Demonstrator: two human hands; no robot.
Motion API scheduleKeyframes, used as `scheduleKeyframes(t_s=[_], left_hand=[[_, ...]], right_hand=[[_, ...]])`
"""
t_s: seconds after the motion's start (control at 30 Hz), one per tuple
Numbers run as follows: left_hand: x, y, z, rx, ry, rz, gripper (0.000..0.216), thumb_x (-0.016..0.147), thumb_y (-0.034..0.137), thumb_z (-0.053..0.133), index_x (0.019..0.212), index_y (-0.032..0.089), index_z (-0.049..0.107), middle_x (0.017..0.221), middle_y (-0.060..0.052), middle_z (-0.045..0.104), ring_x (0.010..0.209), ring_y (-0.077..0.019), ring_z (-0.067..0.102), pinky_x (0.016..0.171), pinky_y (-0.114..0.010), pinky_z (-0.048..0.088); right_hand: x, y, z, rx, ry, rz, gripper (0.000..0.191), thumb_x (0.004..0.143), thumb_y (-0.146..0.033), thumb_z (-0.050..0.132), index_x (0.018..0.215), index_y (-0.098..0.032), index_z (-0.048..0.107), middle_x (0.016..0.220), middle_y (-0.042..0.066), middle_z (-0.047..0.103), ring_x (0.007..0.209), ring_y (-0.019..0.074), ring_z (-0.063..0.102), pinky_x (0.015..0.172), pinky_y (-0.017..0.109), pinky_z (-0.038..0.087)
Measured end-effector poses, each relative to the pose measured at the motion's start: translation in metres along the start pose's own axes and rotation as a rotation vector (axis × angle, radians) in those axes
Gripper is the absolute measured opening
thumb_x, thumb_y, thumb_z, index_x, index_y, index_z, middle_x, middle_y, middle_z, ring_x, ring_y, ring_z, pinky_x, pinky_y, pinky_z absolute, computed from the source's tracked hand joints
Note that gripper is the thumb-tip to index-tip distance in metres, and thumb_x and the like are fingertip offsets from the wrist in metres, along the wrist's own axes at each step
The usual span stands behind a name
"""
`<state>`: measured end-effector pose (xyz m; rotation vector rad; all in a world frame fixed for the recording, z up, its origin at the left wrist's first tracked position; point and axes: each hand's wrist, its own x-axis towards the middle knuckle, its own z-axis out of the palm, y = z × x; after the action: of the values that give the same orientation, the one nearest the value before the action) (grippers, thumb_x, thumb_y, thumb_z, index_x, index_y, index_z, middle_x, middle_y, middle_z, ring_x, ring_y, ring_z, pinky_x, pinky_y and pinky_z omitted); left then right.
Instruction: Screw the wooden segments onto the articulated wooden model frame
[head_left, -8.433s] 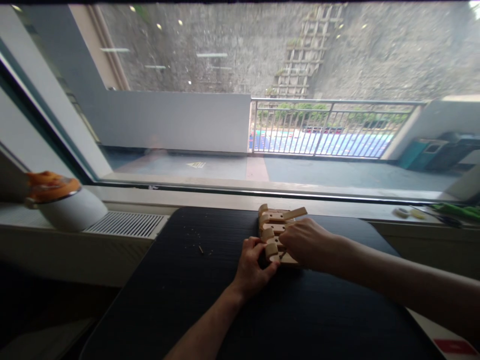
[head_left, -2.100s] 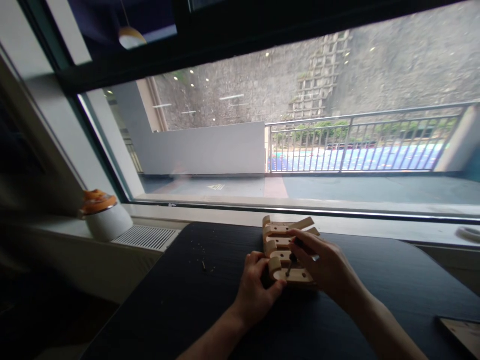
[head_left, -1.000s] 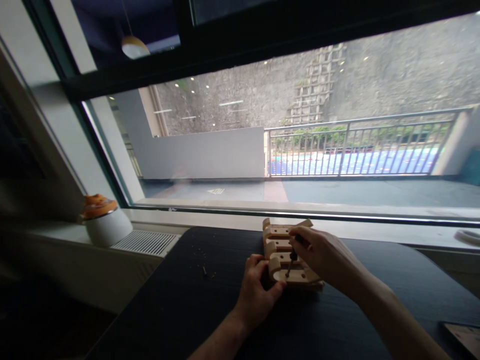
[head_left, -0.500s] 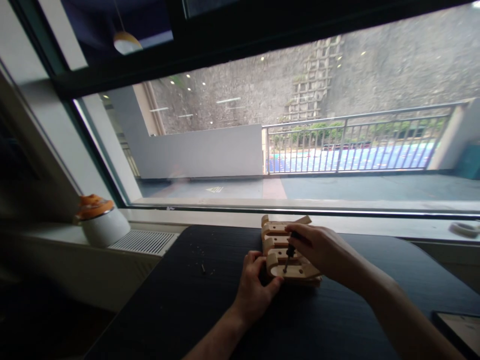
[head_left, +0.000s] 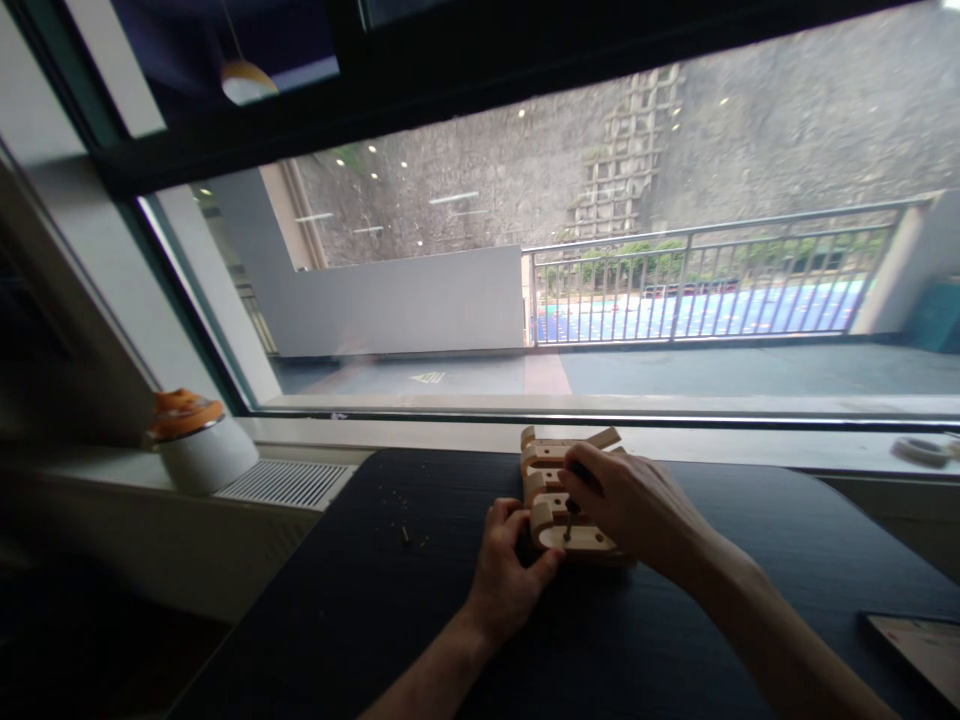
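Right fingers point(head_left: 583, 464) hold a screwdriver point(head_left: 571, 510) (dark-handled) — tilted — against a wooden frame point(head_left: 585, 541).

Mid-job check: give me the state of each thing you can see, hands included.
Left hand: gripping the left end of the wooden assembly.
Right hand: closed around the screwdriver.
Screwdriver: slightly tilted, tip down at the near slat.
Wooden assembly: resting on the black table.
Small loose piece: lying on the table.
White pot: orange-topped, on the sill.
Pale ring: lying flat.

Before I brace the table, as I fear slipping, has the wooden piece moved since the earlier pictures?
No, not visibly: the wooden piece sits by the far edge of the black table, as before.
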<state>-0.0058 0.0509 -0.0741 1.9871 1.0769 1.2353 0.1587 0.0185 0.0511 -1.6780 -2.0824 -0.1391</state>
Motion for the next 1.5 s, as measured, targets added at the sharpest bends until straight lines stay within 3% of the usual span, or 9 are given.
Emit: scheduleKeyframes(t_s=[0.23,0.53,0.7,0.8,0.9,1.07,1.13,1.33,1.5], left_hand=[[-0.001,0.003,0.000,0.004,0.010,0.001,0.024,0.071,0.022,0.070,0.094,0.020,0.065,0.108,-0.005,0.051,0.102,-0.0208,0.052,0.091,-0.032,0.047],[0.000,0.002,0.000,-0.001,0.015,0.003,0.024,0.071,0.022,0.069,0.094,0.019,0.065,0.110,-0.006,0.051,0.105,-0.0214,0.052,0.093,-0.033,0.047],[0.000,0.003,0.000,-0.004,0.011,-0.006,0.024,0.071,0.022,0.070,0.095,0.020,0.065,0.110,-0.006,0.051,0.105,-0.0217,0.052,0.094,-0.033,0.047],[0.000,0.002,0.000,-0.010,0.014,-0.005,0.024,0.071,0.022,0.070,0.095,0.020,0.065,0.109,-0.006,0.051,0.104,-0.0216,0.053,0.092,-0.033,0.048],[0.000,0.001,0.001,-0.015,0.018,0.007,0.023,0.071,0.021,0.070,0.094,0.019,0.066,0.108,-0.006,0.052,0.102,-0.0210,0.053,0.091,-0.032,0.048],[-0.001,0.002,0.000,0.002,0.019,0.012,0.024,0.071,0.021,0.070,0.094,0.019,0.065,0.108,-0.006,0.052,0.102,-0.0208,0.053,0.091,-0.032,0.048],[-0.001,0.003,0.000,0.010,0.018,0.010,0.024,0.071,0.021,0.070,0.094,0.019,0.065,0.108,-0.006,0.052,0.102,-0.0209,0.053,0.091,-0.032,0.048],[-0.001,0.004,0.000,0.011,0.024,0.011,0.023,0.071,0.020,0.070,0.093,0.018,0.065,0.109,-0.006,0.052,0.103,-0.0217,0.053,0.092,-0.033,0.048],[0.000,0.004,0.000,0.009,0.020,0.007,0.023,0.071,0.021,0.070,0.093,0.019,0.065,0.109,-0.006,0.052,0.105,-0.0221,0.052,0.094,-0.034,0.047]], right_hand=[[-0.004,-0.001,-0.008,0.192,-0.058,-0.159,0.025,0.092,-0.028,0.043,0.104,-0.025,0.064,0.091,0.003,0.071,0.075,0.0165,0.063,0.061,0.025,0.037],[0.005,0.017,0.006,0.109,0.003,0.015,0.027,0.091,-0.037,0.043,0.085,-0.020,0.063,0.071,0.004,0.068,0.065,0.0181,0.061,0.056,0.026,0.033],[0.004,0.008,0.005,0.037,0.023,0.098,0.029,0.088,-0.044,0.048,0.076,-0.021,0.060,0.064,0.003,0.066,0.056,0.0165,0.057,0.052,0.026,0.029],[0.002,-0.001,0.007,-0.017,0.069,0.127,0.023,0.087,-0.038,0.049,0.077,-0.021,0.060,0.066,0.003,0.066,0.058,0.0171,0.059,0.052,0.026,0.028],[-0.001,-0.005,0.008,0.003,0.088,0.042,0.020,0.090,-0.030,0.044,0.086,-0.023,0.063,0.073,0.003,0.069,0.066,0.0178,0.063,0.055,0.025,0.031],[-0.006,-0.005,-0.004,0.137,-0.027,-0.109,0.029,0.092,-0.025,0.043,0.111,-0.027,0.064,0.106,0.003,0.071,0.088,0.0193,0.066,0.066,0.026,0.040],[-0.006,-0.003,-0.007,0.173,-0.061,-0.133,0.032,0.092,-0.024,0.042,0.116,-0.027,0.062,0.110,0.003,0.070,0.091,0.0197,0.066,0.070,0.026,0.041],[0.001,0.011,-0.001,0.091,-0.027,-0.020,0.026,0.091,-0.032,0.044,0.096,-0.022,0.067,0.080,0.005,0.072,0.072,0.0197,0.065,0.059,0.026,0.037],[0.005,0.016,0.004,0.014,-0.017,0.062,0.026,0.090,-0.039,0.046,0.084,-0.020,0.063,0.069,0.004,0.069,0.064,0.0191,0.063,0.054,0.026,0.031]])
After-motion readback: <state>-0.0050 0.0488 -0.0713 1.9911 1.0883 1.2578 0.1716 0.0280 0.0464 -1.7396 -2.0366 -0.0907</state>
